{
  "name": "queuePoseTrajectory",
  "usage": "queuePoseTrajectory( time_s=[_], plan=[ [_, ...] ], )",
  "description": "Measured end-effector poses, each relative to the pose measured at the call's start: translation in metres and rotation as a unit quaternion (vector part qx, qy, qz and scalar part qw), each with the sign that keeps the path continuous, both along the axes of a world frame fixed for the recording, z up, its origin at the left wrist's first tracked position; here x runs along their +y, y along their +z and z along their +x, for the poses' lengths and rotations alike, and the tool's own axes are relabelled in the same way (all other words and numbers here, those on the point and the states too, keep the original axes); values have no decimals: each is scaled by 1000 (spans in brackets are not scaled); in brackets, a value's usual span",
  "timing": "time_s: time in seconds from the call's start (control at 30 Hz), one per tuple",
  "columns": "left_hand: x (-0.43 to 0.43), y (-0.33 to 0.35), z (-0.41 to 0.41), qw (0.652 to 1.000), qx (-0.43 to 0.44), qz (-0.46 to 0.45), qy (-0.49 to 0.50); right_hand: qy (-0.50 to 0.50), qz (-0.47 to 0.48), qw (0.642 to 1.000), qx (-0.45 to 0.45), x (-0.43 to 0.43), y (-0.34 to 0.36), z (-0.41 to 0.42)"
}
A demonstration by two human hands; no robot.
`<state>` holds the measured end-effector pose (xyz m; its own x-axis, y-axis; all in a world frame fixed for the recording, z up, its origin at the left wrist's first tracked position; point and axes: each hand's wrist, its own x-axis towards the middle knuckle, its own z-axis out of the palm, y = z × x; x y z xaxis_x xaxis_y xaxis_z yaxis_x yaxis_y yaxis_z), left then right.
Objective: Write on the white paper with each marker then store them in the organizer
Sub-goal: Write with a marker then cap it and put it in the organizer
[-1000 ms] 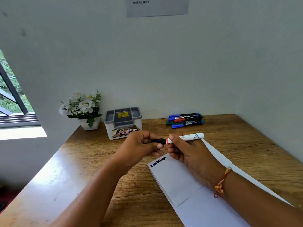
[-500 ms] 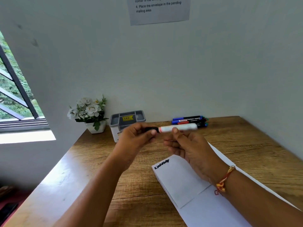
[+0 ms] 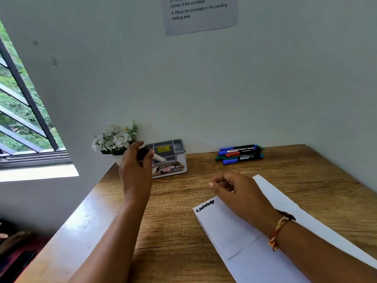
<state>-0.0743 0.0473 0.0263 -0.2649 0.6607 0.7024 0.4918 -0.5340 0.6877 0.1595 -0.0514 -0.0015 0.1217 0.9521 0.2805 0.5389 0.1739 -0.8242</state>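
Note:
My left hand (image 3: 137,170) holds a white marker (image 3: 159,158) by its black cap, and the marker's white body points right over the grey organizer (image 3: 179,149) at the back of the desk. My right hand (image 3: 234,189) hovers above the top of the white paper (image 3: 230,231), fingers loosely curled and holding nothing. Black handwriting (image 3: 205,205) shows at the paper's upper left corner. A pile of several markers (image 3: 239,153), blue, red, green and black, lies by the back wall to the right of the organizer.
A small white pot of artificial flowers (image 3: 114,138) stands left of the organizer, partly behind my left hand. The wooden desk (image 3: 173,221) sits in a corner with walls behind and to the right. A window is at left. A printed notice (image 3: 201,13) hangs on the wall.
My right hand let go of the marker and dropped toward the paper. My left hand carried the capped marker left and back to the organizer.

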Motion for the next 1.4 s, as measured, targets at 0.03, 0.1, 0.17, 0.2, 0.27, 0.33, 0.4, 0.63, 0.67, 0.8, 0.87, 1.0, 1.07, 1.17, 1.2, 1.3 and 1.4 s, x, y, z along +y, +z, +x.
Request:
queuePoseTrajectory(
  time_s=[0.03,0.1,0.17,0.2,0.27,0.33,0.4,0.63,0.67,0.8,0.87,1.0,1.07,1.17,1.2,1.3,1.4],
  plan=[
    [0,-1,1,1000,-3,1,-7,0,2,1000,-6,0,0,0],
    [-1,-2,3,1000,-1,1,-1,4,6,1000,-16,1,-2,0],
    [-2,-3,5,1000,9,7,9,6,8,1000,-26,1,-3,0],
    [-2,-5,6,1000,18,11,12,7,7,999,-31,1,-3,0],
    [2,-9,6,999,43,10,15,11,2,999,-38,0,-3,-1],
    [8,-15,5,996,86,-6,20,12,0,999,-40,-1,-2,-2],
    [13,-19,5,992,125,-24,26,13,-3,999,-44,-3,-1,-2],
    [10,-19,9,981,170,-57,67,14,-15,998,-54,-4,1,-2],
    [7,-17,11,980,177,-41,76,5,-17,998,-56,-3,2,-1],
    [-9,-7,39,984,179,-8,-4,-41,-31,994,-94,0,1,6],
    [-12,-5,66,968,217,-59,-114,-46,-52,990,-119,2,0,10],
    [10,-10,115,911,292,-170,-236,-40,-80,985,-150,5,-5,12],
    [28,-13,133,900,309,-191,-239,-40,-84,985,-148,6,-6,13],
    [50,-17,153,890,351,-186,-225,-34,-86,986,-138,7,-7,14],
    [56,-19,158,882,372,-182,-226,-32,-87,986,-137,7,-8,14],
    [70,-27,167,861,427,-162,-225,-31,-88,987,-134,8,-8,15],
    [80,-35,170,856,453,-131,-212,-30,-86,987,-133,9,-9,15]
  ],
)
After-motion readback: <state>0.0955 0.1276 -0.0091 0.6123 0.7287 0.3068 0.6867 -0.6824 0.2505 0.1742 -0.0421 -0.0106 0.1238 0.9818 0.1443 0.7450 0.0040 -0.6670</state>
